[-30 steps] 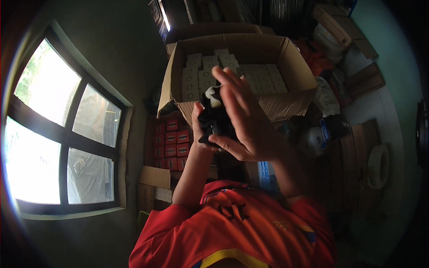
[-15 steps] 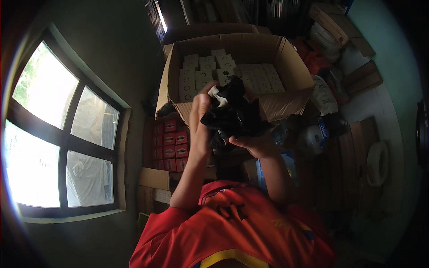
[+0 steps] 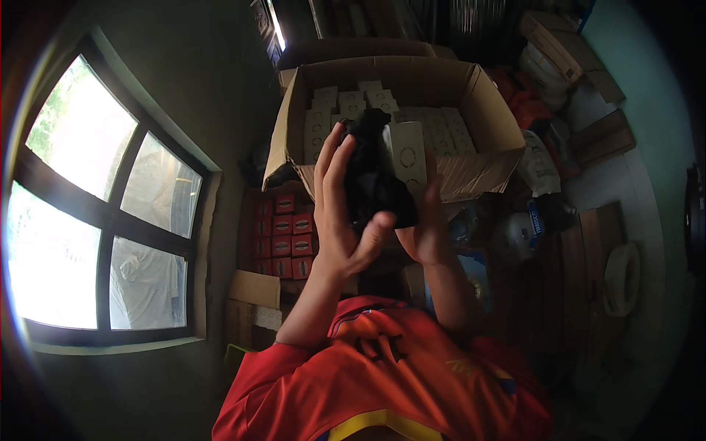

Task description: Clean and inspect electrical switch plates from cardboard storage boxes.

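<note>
Black cloth [image 3: 379,187] now gathered toward left hand [image 3: 338,220], clasped there; pale box [image 3: 409,156] exposed beside right hand [image 3: 426,239], apparently gripped, front face seemingly accessible.

1. A dark-framed, four-paned glass window [image 3: 114,214] on the left glows with white daylight.
2. A dull grey-green painted wall [image 3: 184,73] surrounds it in shadow.
3. A pale teal painted wall [image 3: 641,88] stands at right.

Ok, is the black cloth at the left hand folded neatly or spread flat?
Neither: the black cloth is bunched up, with a lumpy, uneven outline, against the left hand.
</note>
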`<state>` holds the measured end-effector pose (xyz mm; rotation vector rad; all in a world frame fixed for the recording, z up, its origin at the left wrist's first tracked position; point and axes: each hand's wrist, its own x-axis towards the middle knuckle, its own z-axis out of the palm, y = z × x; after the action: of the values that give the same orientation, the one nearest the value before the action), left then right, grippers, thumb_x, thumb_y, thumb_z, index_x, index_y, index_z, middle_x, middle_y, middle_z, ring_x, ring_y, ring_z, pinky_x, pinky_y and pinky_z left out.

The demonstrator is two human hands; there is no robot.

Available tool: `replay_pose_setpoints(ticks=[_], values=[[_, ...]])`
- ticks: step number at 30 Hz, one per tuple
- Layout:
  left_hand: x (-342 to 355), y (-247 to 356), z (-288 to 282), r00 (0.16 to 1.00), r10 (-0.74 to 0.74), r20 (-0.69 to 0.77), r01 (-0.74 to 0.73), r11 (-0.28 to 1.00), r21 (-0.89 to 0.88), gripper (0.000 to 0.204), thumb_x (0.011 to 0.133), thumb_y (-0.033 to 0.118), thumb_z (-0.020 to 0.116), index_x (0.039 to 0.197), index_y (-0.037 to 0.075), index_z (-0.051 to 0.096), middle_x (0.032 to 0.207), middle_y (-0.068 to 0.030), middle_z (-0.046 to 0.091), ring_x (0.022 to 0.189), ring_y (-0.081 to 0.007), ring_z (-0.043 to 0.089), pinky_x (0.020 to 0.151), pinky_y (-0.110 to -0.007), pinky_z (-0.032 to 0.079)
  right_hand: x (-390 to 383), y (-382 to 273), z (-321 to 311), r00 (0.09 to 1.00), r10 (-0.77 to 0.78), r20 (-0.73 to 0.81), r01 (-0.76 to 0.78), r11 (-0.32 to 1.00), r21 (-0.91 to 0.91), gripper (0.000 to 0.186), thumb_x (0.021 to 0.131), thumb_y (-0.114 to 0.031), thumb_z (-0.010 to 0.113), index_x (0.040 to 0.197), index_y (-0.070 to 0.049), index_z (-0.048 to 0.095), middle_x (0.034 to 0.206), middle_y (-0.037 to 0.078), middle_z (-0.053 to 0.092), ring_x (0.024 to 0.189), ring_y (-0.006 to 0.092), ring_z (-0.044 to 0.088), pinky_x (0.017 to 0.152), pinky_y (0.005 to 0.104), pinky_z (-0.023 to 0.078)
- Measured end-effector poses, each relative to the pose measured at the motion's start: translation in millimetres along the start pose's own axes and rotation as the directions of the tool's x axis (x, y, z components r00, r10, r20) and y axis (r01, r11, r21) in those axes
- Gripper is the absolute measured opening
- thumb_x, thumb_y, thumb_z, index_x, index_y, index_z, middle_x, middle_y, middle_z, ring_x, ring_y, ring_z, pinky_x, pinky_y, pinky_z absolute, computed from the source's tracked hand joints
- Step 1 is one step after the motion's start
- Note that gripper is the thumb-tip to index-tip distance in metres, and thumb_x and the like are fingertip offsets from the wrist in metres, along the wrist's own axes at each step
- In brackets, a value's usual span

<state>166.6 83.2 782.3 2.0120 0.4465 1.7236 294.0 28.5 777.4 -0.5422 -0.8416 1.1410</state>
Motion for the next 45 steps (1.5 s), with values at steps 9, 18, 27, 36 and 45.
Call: replay_pose_setpoints(ticks=[9, 18, 27, 36, 45], values=[[-0.1, 8.1, 2.1, 0.918, 0.392, 0.063, -0.393, 0.878, 0.273, 0.047, 0.098, 0.043, 0.072, 0.113, -0.001, 0.065, 0.129, -0.0255, 0.066, 0.113, -0.0400, 0.068, 0.096, -0.048, 0.056, 4.7, 8.8, -2.9, 0.993, 0.048, -0.106, -0.039, 0.996, 0.082, 0.063, 0.113, -0.046, 0.039, 0.163, -0.010, 0.027, 0.151, 0.009, 0.049, 0.136, 0.0198, 0.054, 0.113, 0.0377, 0.047], [5.1, -14.4, 4.2, 0.990, 0.104, -0.095, -0.093, 0.990, 0.104, 0.043, 0.098, 0.038, 0.073, 0.112, -0.003, 0.064, 0.133, -0.0257, 0.065, 0.117, -0.0388, 0.068, 0.099, -0.044, 0.055, 17.6, 20.6, -26.5, 1.000, 0.002, 0.014, -0.004, 0.994, 0.113, 0.050, 0.112, -0.036, 0.048, 0.153, -0.007, 0.045, 0.146, 0.007, 0.054, 0.132, 0.0184, 0.058, 0.111, 0.0365, 0.049], [17.3, 8.9, 16.2, 0.933, 0.350, 0.081, -0.348, 0.823, 0.449, 0.034, 0.080, 0.022, 0.085, 0.107, 0.008, 0.070, 0.131, -0.0184, 0.066, 0.120, -0.0375, 0.063, 0.102, -0.046, 0.052, 17.4, 43.2, -30.6, 0.979, -0.182, -0.095, 0.167, 0.976, -0.140, 0.057, 0.112, -0.032, 0.050, 0.161, -0.005, 0.037, 0.152, 0.013, 0.050, 0.135, 0.0177, 0.052, 0.111, 0.0341, 0.044], [27.7, 30.2, 18.1, 0.943, 0.320, 0.088, -0.331, 0.888, 0.318, 0.029, 0.075, 0.014, 0.086, 0.098, 0.010, 0.069, 0.116, -0.0121, 0.068, 0.105, -0.0312, 0.063, 0.089, -0.046, 0.050, 31.5, 33.1, -33.4, 0.996, -0.023, -0.091, 0.045, 0.968, 0.247, 0.067, 0.104, -0.034, 0.068, 0.156, -0.003, 0.039, 0.137, 0.009, 0.059, 0.127, 0.0178, 0.058, 0.108, 0.0354, 0.050], [42.1, 15.3, 10.7, 0.958, 0.285, 0.025, -0.268, 0.860, 0.434, 0.028, 0.074, 0.010, 0.085, 0.096, 0.007, 0.067, 0.114, -0.0135, 0.069, 0.101, -0.0322, 0.063, 0.089, -0.046, 0.051, 10.6, 30.6, -13.1, 0.986, -0.090, -0.143, 0.084, 0.995, -0.045, 0.060, 0.107, -0.038, 0.061, 0.153, -0.004, 0.046, 0.141, 0.006, 0.057, 0.128, 0.0152, 0.057, 0.108, 0.0345, 0.049]])
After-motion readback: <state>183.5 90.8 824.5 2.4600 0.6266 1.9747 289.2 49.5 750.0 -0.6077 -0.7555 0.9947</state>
